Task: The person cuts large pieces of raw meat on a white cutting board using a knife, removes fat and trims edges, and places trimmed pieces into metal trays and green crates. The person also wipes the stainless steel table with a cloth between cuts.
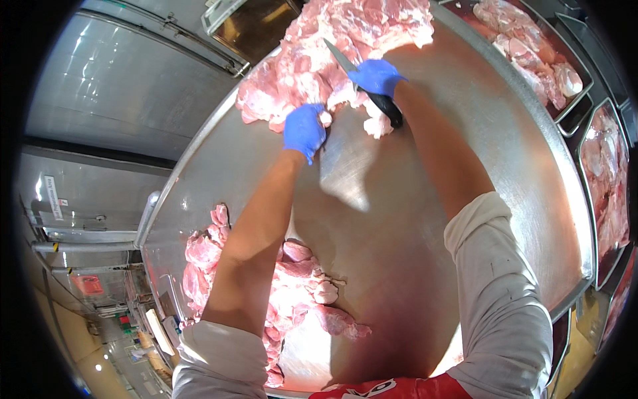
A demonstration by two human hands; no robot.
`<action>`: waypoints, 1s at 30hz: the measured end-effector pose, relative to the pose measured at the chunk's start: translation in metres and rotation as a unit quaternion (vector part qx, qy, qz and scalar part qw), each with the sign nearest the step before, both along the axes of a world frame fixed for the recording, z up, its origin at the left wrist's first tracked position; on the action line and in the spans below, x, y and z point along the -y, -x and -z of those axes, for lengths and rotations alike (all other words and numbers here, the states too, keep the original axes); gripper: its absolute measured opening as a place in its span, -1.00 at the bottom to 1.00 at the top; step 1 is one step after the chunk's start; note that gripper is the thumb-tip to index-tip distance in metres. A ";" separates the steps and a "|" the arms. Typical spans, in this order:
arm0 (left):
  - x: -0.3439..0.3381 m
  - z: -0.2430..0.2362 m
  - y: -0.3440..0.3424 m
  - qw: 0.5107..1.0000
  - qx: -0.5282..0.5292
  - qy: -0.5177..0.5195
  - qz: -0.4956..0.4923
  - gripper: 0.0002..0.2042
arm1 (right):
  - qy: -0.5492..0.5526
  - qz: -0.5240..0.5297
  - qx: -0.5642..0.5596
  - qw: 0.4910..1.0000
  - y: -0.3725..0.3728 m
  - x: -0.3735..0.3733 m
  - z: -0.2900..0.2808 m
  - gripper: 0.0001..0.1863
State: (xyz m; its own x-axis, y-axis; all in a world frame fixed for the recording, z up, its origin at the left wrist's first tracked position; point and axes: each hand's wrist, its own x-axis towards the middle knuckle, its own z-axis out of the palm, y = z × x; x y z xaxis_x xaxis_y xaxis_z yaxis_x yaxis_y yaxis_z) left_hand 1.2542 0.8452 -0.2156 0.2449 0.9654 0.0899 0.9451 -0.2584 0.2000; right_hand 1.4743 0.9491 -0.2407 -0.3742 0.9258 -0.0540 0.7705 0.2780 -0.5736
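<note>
The right hand [377, 77], in a blue glove, has its grip wrapped around the black handle of a knife with a narrow grey metal blade [340, 56], which points toward the far left, over the near part of a large heap of pale pink raw meat [382, 23]. The heap lies at the far end of a shiny grey metal tabletop [412, 193] with a curved-looking raised rim. The left hand [305, 131], also gloved in blue, is at the heap's near edge, its grip narrow and closed on a small pale lump of meat [325, 119]; its fingertips are hidden. A loose whitish-pink piece [376, 125] lies just beside the knife handle. Nearer the body, a second group of darker pink meat cuts [302, 269] spreads out partly behind the left forearm. Beyond the right rim stand metal trays [580, 154] filled with more meat.
</note>
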 end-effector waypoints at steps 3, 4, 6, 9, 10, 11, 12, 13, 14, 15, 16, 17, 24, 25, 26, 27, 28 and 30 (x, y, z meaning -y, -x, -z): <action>0.027 0.006 -0.008 1.000 0.011 0.002 0.023 -0.74 | -0.033 -0.010 0.011 0.999 -0.007 0.004 0.014 -0.44; 0.038 0.007 -0.009 1.000 0.002 0.001 0.016 -0.75 | -0.044 -0.015 0.014 0.999 -0.005 0.008 0.009 -0.45; 0.057 0.007 -0.005 1.000 0.020 0.004 0.000 -0.77 | -0.030 -0.005 -0.035 0.999 0.002 0.032 0.003 -0.44; 0.093 0.007 0.003 0.997 0.071 0.026 0.009 -0.76 | -0.180 -0.107 -0.058 0.976 -0.008 0.065 0.028 -0.55; 0.109 0.011 0.006 0.996 0.072 0.035 0.029 -0.76 | -0.237 -0.158 -0.059 0.957 -0.013 0.080 0.031 -0.58; 0.131 0.012 0.011 0.996 0.069 0.044 0.041 -0.75 | -0.150 -0.116 -0.110 0.976 -0.010 0.100 0.029 -0.64; 0.152 0.011 0.011 0.996 0.064 0.051 0.040 -0.75 | -0.060 -0.068 -0.155 0.984 -0.012 0.123 0.028 -0.70; 0.174 0.005 0.007 0.996 0.058 0.057 0.037 -0.76 | -0.146 -0.095 -0.121 0.977 -0.018 0.144 0.039 -0.75; 0.194 0.003 0.005 0.993 0.084 0.074 0.042 -0.77 | -0.230 -0.124 -0.087 0.961 -0.025 0.167 0.051 -0.80; 0.218 0.003 0.003 0.988 0.112 0.092 0.043 -0.77 | -0.248 -0.130 -0.085 0.956 -0.030 0.195 0.050 -0.84; 0.249 0.018 0.007 0.992 0.085 0.086 0.047 -0.74 | -0.266 -0.143 -0.085 0.949 -0.033 0.224 0.043 -0.87; 0.281 0.035 0.009 0.994 0.057 0.080 0.045 -0.72 | -0.289 -0.149 -0.077 0.943 -0.032 0.253 0.038 -0.88; 0.433 0.059 -0.022 0.959 0.248 0.121 0.068 -0.53 | -0.080 -0.084 -0.078 0.990 -0.035 0.434 -0.023 -0.77; 0.436 0.045 -0.019 0.961 0.251 -0.016 0.111 -0.59 | -0.077 -0.076 -0.064 0.992 -0.047 0.456 -0.010 -0.76; 0.442 0.029 -0.014 0.947 0.240 -0.151 0.152 -0.65 | -0.075 -0.066 -0.048 0.994 -0.061 0.472 0.008 -0.75; 0.441 0.017 -0.015 0.970 0.171 -0.073 0.155 -0.64 | -0.049 -0.067 -0.050 0.995 -0.069 0.472 0.016 -0.73; 0.445 0.003 -0.015 0.979 0.109 0.014 0.170 -0.64 | -0.024 -0.051 -0.046 0.997 -0.075 0.480 0.018 -0.71; 0.481 -0.024 -0.007 0.986 -0.006 0.087 0.140 -0.61 | -0.008 -0.083 -0.069 0.994 -0.073 0.486 0.026 -0.70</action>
State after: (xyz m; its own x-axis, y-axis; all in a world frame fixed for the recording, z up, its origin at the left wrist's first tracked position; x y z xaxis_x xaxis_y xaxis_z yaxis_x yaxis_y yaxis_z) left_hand 1.2616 0.3646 -0.1916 0.5042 0.8602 -0.0758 0.8442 -0.4725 0.2533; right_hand 1.5477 0.4627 -0.2670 -0.5242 0.8513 0.0229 0.6283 0.4048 -0.6644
